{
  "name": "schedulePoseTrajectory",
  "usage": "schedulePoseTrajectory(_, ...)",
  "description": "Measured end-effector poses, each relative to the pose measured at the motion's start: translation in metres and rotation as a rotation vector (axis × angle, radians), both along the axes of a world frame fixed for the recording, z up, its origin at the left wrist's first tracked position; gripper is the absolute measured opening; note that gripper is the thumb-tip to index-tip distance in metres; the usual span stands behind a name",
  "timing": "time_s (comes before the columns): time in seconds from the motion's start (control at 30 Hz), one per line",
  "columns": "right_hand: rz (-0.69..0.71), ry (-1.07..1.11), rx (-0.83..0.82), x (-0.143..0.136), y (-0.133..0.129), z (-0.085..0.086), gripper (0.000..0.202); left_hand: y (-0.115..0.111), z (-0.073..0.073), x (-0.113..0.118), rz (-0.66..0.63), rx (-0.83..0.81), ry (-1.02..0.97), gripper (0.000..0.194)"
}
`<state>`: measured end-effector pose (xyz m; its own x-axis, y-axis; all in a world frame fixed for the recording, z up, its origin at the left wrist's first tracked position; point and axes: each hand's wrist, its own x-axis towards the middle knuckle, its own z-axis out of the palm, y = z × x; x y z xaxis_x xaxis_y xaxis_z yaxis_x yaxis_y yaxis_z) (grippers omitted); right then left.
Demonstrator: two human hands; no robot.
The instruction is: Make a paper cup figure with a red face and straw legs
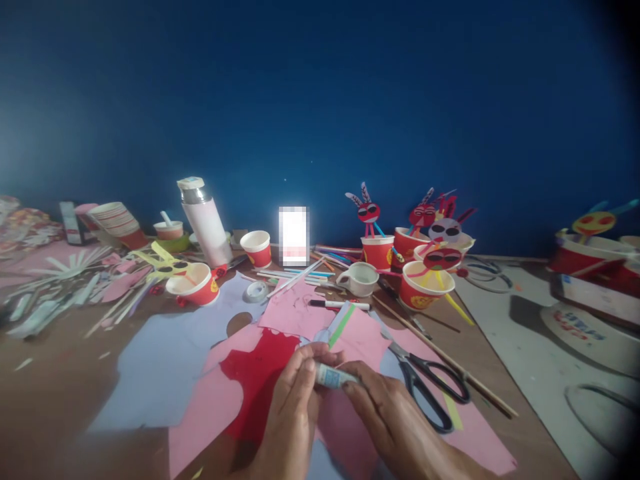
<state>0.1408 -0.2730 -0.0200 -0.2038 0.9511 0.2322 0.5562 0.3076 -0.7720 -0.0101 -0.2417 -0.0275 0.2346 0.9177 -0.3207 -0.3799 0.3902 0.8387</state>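
Observation:
A small white tube with a blue label (334,377) lies between my two hands, over the paper scraps. My right hand (385,407) pinches its right end. The fingers of my left hand (300,387) close around the other end, which they hide. Just beyond my left fingertips is a pale strip with a green stripe (343,325); whether the fingers touch it I cannot tell. Red paper (257,373) and pink paper (215,413) spread out under and beside my hands. Black-handled scissors (425,380) rest open to the right of my right hand.
Behind are a black marker (340,305), a tape roll (257,291), a white cup (359,279) and a leaning thermos (206,223). Red paper cups (377,252) with paper figures stand at right. A thin wooden stick (445,357) lies beyond the scissors. A blue wall (320,100) closes off the back.

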Motion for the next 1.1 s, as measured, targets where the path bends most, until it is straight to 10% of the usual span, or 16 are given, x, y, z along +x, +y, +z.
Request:
schedulePoseTrajectory(0.27,-0.001,0.464,-0.428,0.001,0.010,0.001,0.047,0.009,0.019,0.001,-0.132,0.227,0.097,0.028)
schedulePoseTrajectory(0.63,-0.054,-0.018,-0.075,0.009,-0.004,0.034,0.017,0.025,0.050,-0.034,-0.449,1.303,1.050,0.037)
schedulePoseTrajectory(0.93,0.005,0.178,-0.217,0.015,0.004,0.022,0.032,0.021,0.049,-0.060,-0.447,0.686,0.912,0.007)
schedulePoseTrajectory(1.1,0.016,0.080,-0.333,0.015,0.013,0.005,0.018,0.009,0.033,-0.072,-0.523,0.639,0.907,0.010)
